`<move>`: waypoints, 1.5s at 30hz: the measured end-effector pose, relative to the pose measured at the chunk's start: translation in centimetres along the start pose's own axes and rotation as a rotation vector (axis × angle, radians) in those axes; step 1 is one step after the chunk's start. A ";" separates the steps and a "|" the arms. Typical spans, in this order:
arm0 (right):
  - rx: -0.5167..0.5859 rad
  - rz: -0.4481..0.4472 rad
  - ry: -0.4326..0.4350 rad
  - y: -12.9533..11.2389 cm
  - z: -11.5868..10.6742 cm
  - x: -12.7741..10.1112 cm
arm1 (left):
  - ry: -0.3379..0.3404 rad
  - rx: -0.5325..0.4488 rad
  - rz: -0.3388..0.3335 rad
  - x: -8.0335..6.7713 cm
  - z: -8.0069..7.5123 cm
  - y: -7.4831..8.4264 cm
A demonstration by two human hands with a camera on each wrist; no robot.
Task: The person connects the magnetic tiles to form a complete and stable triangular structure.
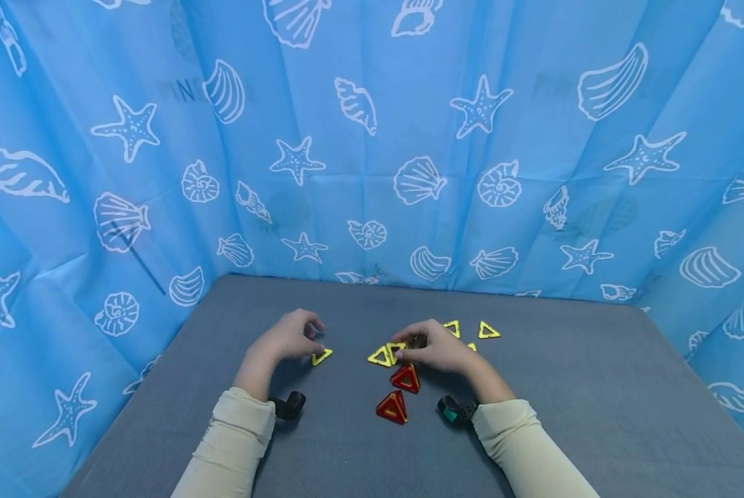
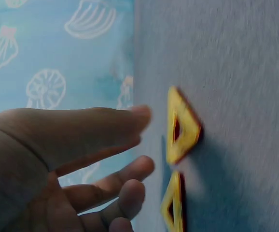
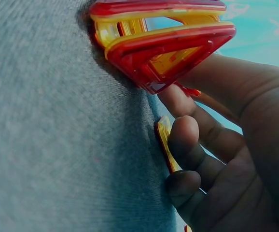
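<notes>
- On the grey bench (image 1: 583,387), the right hand (image 1: 437,349) has its fingers (image 3: 185,140) curled, pressing a flat yellow triangle (image 1: 396,348).
- At 9 o'clock of it, the left hand (image 1: 291,337) hangs loose over another yellow triangle (image 1: 322,357), holding nothing.
- Two red pyramids (image 1: 398,394) stand at 6 o'clock, tips up.

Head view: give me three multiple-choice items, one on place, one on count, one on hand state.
1. Where do the red pyramids stand?
A. between the forearms, nearer than the hands
B. by the curtain
C. left of the left hand

2. How many red pyramids?
A. one
B. two
C. four

3. What does the right hand do?
A. hangs clear of the table
B. lies flat, palm up
C. fingers on a yellow triangle

A, they sit between the sleeves; B, two show; C, right wrist view shows fingertips on the tile.
</notes>
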State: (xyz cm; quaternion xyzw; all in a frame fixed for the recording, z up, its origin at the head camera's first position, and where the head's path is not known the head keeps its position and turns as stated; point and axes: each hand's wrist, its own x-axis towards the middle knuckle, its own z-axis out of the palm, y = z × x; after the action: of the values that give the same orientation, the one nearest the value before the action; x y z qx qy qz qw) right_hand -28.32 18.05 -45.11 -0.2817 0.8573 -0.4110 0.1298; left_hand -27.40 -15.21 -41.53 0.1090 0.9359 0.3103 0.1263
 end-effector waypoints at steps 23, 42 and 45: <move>0.011 0.016 0.044 0.0 0.0 -0.1 | 0.006 -0.056 0.005 0.6 1.4 0.6; 0.028 0.003 0.046 -0.2 0.3 0.2 | 0.075 -0.101 0.104 1.4 4.8 3.2; 0.037 -0.004 0.044 -0.3 0.3 0.2 | 0.070 -0.086 0.106 1.5 5.0 3.5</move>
State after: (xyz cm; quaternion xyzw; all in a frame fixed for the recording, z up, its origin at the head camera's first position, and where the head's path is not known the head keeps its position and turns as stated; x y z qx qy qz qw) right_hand -28.21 17.63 -45.11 -0.2720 0.8516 -0.4331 0.1153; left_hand -26.84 -9.27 -43.58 0.1420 0.9184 0.3602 0.0813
